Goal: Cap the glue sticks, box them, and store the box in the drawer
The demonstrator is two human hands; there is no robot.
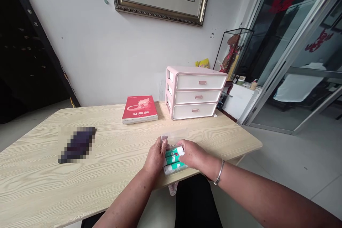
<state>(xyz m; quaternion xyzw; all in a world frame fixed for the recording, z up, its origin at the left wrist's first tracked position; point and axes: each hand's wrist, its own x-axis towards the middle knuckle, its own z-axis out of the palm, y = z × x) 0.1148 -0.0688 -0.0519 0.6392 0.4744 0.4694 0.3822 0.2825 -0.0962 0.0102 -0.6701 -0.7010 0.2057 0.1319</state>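
At the table's [112, 171] near edge, both hands clasped a clear box [172, 141] of green-and-white tubes [174, 165]. The left hand [156, 156] had its fingers curled over one side, the right hand [192, 154] (bracelet at the wrist) over the other. Farther back lay a red book [140, 109] and pink drawers [195, 92].

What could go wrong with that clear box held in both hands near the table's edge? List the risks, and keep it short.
1. The clear box sits close to the front edge of the table. The left hand and right hand grip only its ends, so it might slip off.
2. The picture doesn't show whether its lid is shut. If it isn't, the green and white tubes could spill when it tips.
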